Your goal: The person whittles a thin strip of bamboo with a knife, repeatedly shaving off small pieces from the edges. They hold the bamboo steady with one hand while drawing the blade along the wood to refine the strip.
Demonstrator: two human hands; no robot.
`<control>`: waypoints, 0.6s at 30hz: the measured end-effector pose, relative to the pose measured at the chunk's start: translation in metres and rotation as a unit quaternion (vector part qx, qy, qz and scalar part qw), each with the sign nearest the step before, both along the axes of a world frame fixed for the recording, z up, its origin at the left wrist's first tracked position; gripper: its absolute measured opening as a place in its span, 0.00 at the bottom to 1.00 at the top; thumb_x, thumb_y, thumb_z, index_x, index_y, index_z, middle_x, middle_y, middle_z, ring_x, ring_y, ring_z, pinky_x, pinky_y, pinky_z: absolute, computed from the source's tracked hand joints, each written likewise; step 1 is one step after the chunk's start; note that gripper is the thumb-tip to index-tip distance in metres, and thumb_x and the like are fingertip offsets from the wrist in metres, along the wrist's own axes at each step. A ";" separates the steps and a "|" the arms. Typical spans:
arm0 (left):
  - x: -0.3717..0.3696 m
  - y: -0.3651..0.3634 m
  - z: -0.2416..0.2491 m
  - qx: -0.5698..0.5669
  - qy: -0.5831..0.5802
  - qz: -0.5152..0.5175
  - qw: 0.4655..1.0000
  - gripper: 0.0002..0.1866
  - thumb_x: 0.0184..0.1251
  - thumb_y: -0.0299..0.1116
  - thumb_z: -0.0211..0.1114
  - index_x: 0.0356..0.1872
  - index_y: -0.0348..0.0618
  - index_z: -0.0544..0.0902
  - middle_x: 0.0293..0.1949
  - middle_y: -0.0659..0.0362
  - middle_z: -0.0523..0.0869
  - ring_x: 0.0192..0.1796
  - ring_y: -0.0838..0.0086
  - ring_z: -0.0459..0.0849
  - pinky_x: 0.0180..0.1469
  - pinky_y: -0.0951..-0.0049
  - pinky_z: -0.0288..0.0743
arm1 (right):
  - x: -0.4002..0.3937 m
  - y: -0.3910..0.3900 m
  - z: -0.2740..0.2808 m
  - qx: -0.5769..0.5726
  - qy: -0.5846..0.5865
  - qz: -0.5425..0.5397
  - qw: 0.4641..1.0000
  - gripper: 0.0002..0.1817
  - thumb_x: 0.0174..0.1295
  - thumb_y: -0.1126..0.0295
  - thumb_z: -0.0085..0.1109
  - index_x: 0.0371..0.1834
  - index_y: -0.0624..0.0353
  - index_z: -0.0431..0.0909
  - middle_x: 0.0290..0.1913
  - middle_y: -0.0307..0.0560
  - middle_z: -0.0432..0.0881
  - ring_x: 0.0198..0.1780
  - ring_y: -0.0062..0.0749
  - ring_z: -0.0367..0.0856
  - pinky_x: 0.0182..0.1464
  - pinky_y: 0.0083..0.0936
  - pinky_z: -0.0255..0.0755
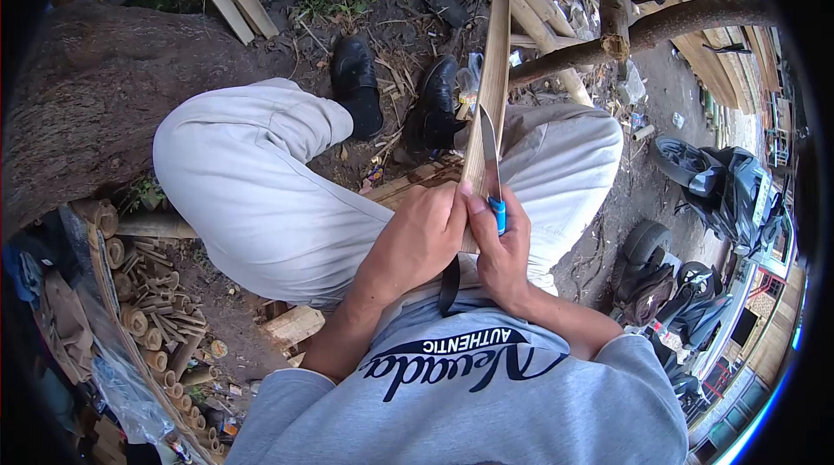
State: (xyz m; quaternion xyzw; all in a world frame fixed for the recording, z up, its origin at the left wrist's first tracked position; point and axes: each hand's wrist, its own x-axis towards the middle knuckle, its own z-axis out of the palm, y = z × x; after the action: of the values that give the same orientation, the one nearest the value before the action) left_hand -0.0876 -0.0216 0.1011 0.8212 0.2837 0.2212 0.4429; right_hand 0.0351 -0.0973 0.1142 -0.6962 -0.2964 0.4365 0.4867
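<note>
A long, pale bamboo strip (495, 57) runs from my lap up past the top of the view. My left hand (415, 235) is closed around its near end, the thumb near the strip's face. My right hand (506, 248) grips the blue handle of a knife (490, 148), mostly hidden in the fingers. The blade points away from me and lies along the strip's right side, seeming to touch it. Both hands are close together above my lap, thumbs nearly meeting. A black strap (450, 285) hangs just below them.
A thick tree trunk (95, 100) lies at the left, above stacked bamboo pieces (156, 317). A branch (660, 31) and bamboo poles (543, 9) stand at the upper right. Parked motorbikes (717, 187) are on the right. Wood scraps litter the soil between my shoes (354, 70).
</note>
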 end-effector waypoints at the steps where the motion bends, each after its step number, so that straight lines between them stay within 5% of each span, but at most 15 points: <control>1: -0.005 -0.004 0.000 -0.048 -0.018 0.016 0.999 0.09 0.72 0.26 0.53 0.37 0.28 0.77 0.34 0.44 0.80 0.36 0.48 0.80 0.40 0.52 0.72 | -0.005 -0.003 0.000 0.000 -0.001 0.002 1.000 0.16 0.74 0.64 0.60 0.29 0.59 0.69 0.23 0.30 0.68 0.28 0.12 0.61 0.26 0.18 0.56; 8: -0.025 -0.008 0.001 -0.197 -0.052 0.076 0.976 0.13 0.76 0.28 0.51 0.33 0.30 0.76 0.28 0.37 0.80 0.34 0.39 0.79 0.38 0.47 0.71 | -0.029 -0.005 -0.003 0.020 0.018 0.018 0.999 0.15 0.75 0.64 0.59 0.31 0.59 0.71 0.24 0.30 0.69 0.29 0.12 0.61 0.27 0.17 0.57; 15: -0.014 0.004 -0.020 -0.197 -0.092 0.147 0.965 0.15 0.77 0.30 0.51 0.30 0.31 0.77 0.26 0.37 0.80 0.32 0.39 0.81 0.35 0.48 0.70 | -0.023 0.016 -0.030 0.071 -0.026 0.020 0.997 0.14 0.75 0.66 0.59 0.32 0.60 0.71 0.24 0.30 0.68 0.28 0.12 0.60 0.27 0.18 0.57; 18: -0.004 0.007 -0.043 -0.094 -0.068 0.160 0.980 0.16 0.77 0.31 0.51 0.31 0.30 0.77 0.28 0.35 0.81 0.35 0.37 0.81 0.38 0.46 0.71 | -0.014 0.022 -0.039 0.033 -0.006 0.017 0.999 0.15 0.74 0.65 0.60 0.30 0.60 0.70 0.24 0.31 0.67 0.29 0.13 0.60 0.28 0.19 0.57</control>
State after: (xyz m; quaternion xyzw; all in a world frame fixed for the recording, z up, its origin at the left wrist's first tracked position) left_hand -0.0914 -0.0143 0.0580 0.7032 0.4001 0.3164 0.4954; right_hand 0.0212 -0.0752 0.0755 -0.6773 -0.3252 0.4307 0.4999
